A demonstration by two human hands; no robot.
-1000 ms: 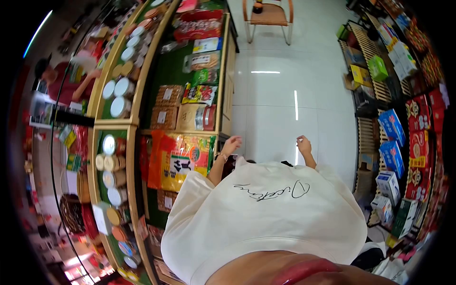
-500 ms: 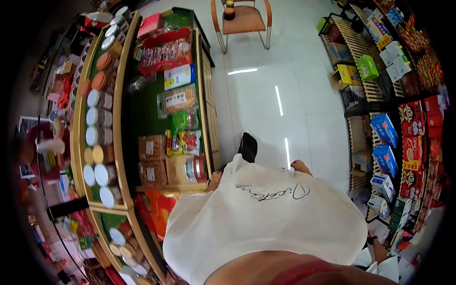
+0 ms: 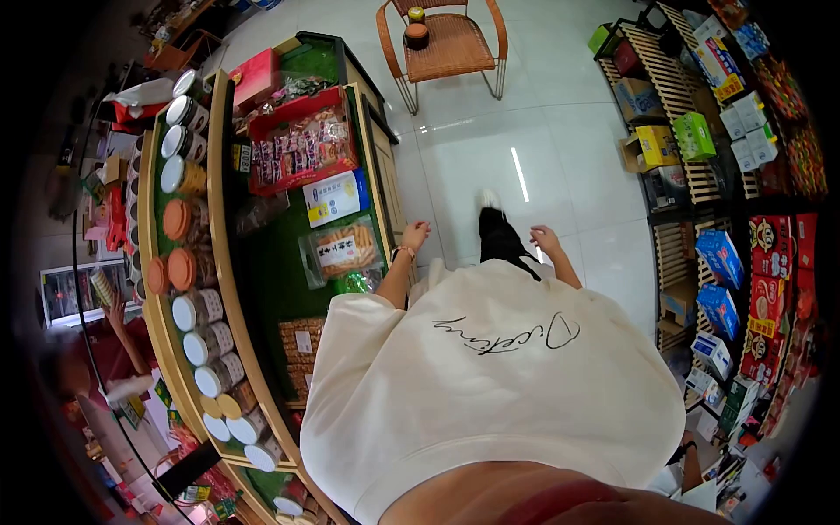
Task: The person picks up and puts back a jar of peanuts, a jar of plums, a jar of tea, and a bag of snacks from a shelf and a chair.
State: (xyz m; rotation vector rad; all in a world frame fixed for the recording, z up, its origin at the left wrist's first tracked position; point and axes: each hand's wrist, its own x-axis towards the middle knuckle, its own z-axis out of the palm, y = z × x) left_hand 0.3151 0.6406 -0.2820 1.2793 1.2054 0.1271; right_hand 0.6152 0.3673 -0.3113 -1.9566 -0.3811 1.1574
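Observation:
My left hand (image 3: pixel 415 235) hangs beside the display stand's edge with its fingers loosely bent and nothing in it; a bracelet is on the wrist. Nearest to it on the green-lined stand (image 3: pixel 302 241) lies a clear pack of stick-shaped snacks (image 3: pixel 343 251). My right hand (image 3: pixel 546 240) hangs over the aisle floor, fingers loose and apart, also holding nothing. Further ahead is a brown woven armchair (image 3: pixel 451 48), with a small orange-lidded jar (image 3: pixel 416 36) and a small yellow item (image 3: pixel 416 15) on its seat.
On the left stand are a red box of wrapped sweets (image 3: pixel 302 144) and a row of lidded jars (image 3: pixel 203 343). Slatted shelves (image 3: pixel 652 79) with boxes line the right side. Another person's arm (image 3: pixel 129 346) shows at far left. Tiled floor (image 3: pixel 577 149) runs between.
The armchair and shelves have come closer as I step forward. Both my hands have swung out further ahead of the shirt, and a different foot is in front.

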